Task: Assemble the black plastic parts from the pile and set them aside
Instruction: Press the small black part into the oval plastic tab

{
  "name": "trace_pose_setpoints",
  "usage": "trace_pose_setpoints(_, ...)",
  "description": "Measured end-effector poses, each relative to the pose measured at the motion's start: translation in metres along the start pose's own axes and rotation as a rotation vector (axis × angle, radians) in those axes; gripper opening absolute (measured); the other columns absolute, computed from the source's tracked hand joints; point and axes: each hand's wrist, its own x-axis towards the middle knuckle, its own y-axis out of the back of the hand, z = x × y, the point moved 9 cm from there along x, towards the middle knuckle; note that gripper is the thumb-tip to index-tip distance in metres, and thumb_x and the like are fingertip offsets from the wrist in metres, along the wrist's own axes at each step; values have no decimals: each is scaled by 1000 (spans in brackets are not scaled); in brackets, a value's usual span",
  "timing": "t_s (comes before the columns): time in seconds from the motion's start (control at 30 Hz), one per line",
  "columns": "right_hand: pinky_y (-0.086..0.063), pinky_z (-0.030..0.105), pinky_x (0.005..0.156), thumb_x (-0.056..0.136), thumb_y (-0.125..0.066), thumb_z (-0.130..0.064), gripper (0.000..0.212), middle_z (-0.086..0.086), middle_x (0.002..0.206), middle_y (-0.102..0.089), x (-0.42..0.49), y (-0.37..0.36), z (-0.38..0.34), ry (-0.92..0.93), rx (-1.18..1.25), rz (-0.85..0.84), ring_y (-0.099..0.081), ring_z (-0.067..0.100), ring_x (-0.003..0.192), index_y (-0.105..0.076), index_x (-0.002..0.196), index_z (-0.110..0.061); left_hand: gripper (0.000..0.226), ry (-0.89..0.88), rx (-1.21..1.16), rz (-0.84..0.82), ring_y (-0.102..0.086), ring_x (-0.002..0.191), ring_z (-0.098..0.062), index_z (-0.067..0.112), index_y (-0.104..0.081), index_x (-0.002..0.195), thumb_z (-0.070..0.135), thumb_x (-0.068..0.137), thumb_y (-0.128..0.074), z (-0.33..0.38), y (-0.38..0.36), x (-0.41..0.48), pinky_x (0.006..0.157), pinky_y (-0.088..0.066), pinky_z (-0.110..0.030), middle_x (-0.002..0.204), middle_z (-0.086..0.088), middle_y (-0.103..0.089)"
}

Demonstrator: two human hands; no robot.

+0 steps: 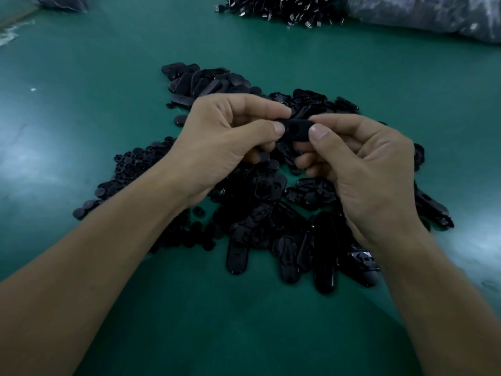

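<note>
Left hand: your left hand pinches one end of a black oblong plastic part.
Right hand: your right hand pinches its other end.
Part: held above the pile of black plastic parts on the green table.

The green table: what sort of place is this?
Probably a factory assembly bench: a pile of black plastic parts, a second heap of metal-tipped pieces, and bulky plastic bags.

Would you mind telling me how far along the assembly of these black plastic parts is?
Possibly done: a cluster of oblong pieces lies at the far edge of the pile, though whether assembled I cannot tell. In hand: the left hand and right hand pinch one black part. Left: most of the pile and small round pieces.
</note>
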Motion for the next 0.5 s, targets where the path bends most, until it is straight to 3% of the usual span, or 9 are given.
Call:
trace_pose_setpoints(0.17,-54,16,63,94,-69,-15,12,-8,78,-73,-5,-5,-2,91,-350,-14,-70,7,71,-71,97,-26,13,49,-22,289,-65,65,-8,16,-77,87,4,87,-72,-2,42,3,61,-53,-18,70,1,-73)
trace_pose_setpoints(0.3,-50,13,65,94,-69,-19,8,-17,80,-67,-14,-26,-3,144,-591,-171,-62,2,73,-74,98,-24,14,83,-45,484,-68,66,-9,20,-77,80,8,87,-73,-4,72,2,61,-53,-20,69,3,-72)
trace_pose_setpoints(0.5,-51,40,84,96,-63,-32,14,-9,94,-61,-18,-64,-8,189,-861,-441,-56,12,94,-72,103,-24,11,64,-106,508,-71,69,-13,14,-73,84,4,88,-71,-4,72,2,63,-52,-20,66,1,-72)
